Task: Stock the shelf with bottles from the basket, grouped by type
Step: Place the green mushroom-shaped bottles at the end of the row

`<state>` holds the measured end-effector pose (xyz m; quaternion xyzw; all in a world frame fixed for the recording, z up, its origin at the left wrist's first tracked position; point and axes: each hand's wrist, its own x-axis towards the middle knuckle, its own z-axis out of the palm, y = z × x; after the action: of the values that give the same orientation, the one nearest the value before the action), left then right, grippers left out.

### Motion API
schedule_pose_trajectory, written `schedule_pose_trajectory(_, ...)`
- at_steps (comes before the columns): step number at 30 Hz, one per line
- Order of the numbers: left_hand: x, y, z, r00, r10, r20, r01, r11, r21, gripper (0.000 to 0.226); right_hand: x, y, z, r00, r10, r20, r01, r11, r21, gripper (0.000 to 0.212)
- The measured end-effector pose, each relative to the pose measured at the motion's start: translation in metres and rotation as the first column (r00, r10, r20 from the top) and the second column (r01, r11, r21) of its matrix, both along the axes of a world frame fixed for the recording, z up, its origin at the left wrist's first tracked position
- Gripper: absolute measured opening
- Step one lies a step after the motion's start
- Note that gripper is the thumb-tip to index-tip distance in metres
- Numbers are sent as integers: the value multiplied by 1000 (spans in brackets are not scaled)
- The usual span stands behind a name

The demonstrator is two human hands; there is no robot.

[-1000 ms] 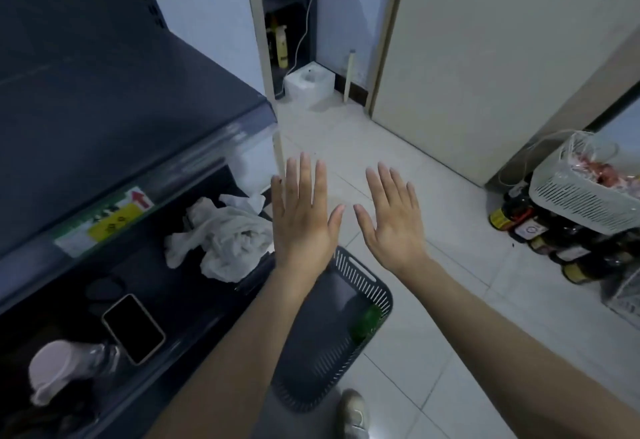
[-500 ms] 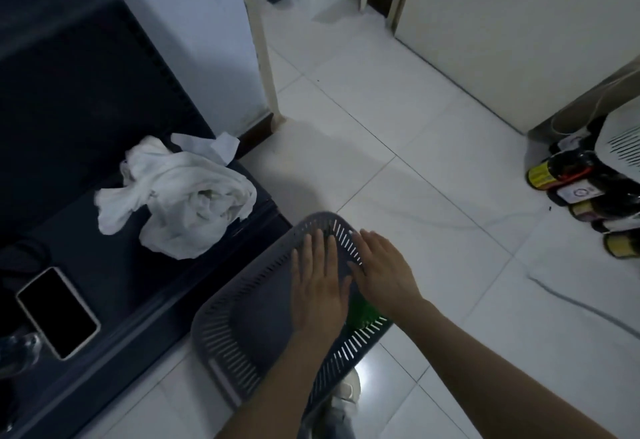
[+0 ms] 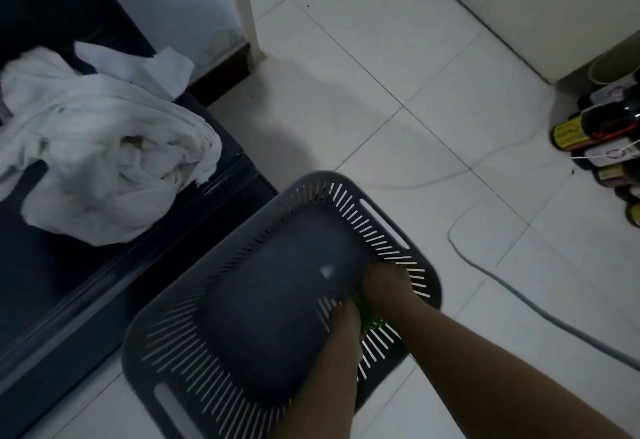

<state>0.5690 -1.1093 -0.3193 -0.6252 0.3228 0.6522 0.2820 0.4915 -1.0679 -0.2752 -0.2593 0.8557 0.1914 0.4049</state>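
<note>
A grey slotted basket (image 3: 166, 345) stands on the tiled floor beside the dark shelf (image 3: 69, 293). Both my hands reach down into its near right corner. Between them shows a sliver of a green bottle (image 3: 367, 318), mostly hidden. My left hand (image 3: 346, 317) presses against the bottle's left side and my right hand (image 3: 388, 283) curls over its right side. The rest of the basket's floor looks bare.
A crumpled white cloth (image 3: 104, 148) lies on the shelf's lowest board. Several dark bottles with labels (image 3: 595, 127) lie on the floor at the right edge. A grey cable (image 3: 485, 265) runs over the tiles right of the basket. A pale door post (image 3: 246, 6) stands behind.
My view has tipped down toward the basket. Both hands dropped from open in the air into the basket's corner and closed around the green bottle.
</note>
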Motion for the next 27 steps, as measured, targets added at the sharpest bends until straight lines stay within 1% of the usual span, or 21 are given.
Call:
schedule_pose_trajectory(2, -5, -1, 2, 996, 84, -13, -82, 994, 71, 23, -2, -6, -4, 999, 27, 32, -29, 997, 77, 32)
schedule_pose_trajectory(3, -6, -2, -1, 994, 111, -9, -110, 990, 91, 21, -3, -8, -6, 998, 25, 53, -31, 993, 113, 33)
schedule_pose_trajectory(6, -8, -4, -5, 987, 159, -3, -157, 979, 132, 28, -4, -11, -16, 993, -16, 117, -5, 984, 179, 36)
schedule_pose_trajectory(9, -8, -6, -2, 983, 185, 23, -186, 967, 173, 31, -7, -11, -17, 979, -123, 165, 88, 975, 206, 40)
schedule_pose_trajectory(12, -6, -14, 4, 991, 132, 35, -135, 978, 162, 32, -14, -14, -19, 925, -282, 256, 218, 943, 251, 48)
schedule_pose_trajectory(14, -1, -21, 3, 996, 89, -1, -89, 990, 113, 31, -18, -17, -22, 871, -363, 331, 286, 922, 259, 54)
schedule_pose_trajectory(15, 2, -26, 4, 997, 73, -31, -70, 993, 96, 29, -19, -18, -24, 844, -383, 374, 304, 918, 254, 54)
schedule_pose_trajectory(17, 10, -35, 2, 995, 62, -80, -56, 995, 77, 26, -19, -21, -26, 798, -397, 453, 321, 917, 238, 47)
schedule_pose_trajectory(19, 16, -45, 1, 993, 40, -109, -31, 996, 81, 25, -18, -23, -24, 761, -421, 494, 346, 907, 240, 42)
schedule_pose_trajectory(21, 23, -51, -4, 992, -21, -127, 29, 998, 63, 28, -17, -22, -24, 706, -467, 532, 389, 884, 260, 41)
schedule_pose_trajectory(24, 30, -56, -15, 980, -100, -171, 108, 993, 42, 30, -18, -18, -28, 612, -585, 532, 509, 806, 302, 42)
schedule_pose_trajectory(26, 33, -59, -19, 956, -193, -220, 197, 980, -3, 35, -19, -12, -34, 547, -665, 508, 593, 736, 325, 42)
schedule_pose_trajectory(27, 35, -61, -21, 929, -268, -256, 265, 963, -49, 40, -19, -11, -38, 515, -698, 497, 627, 702, 336, 41)
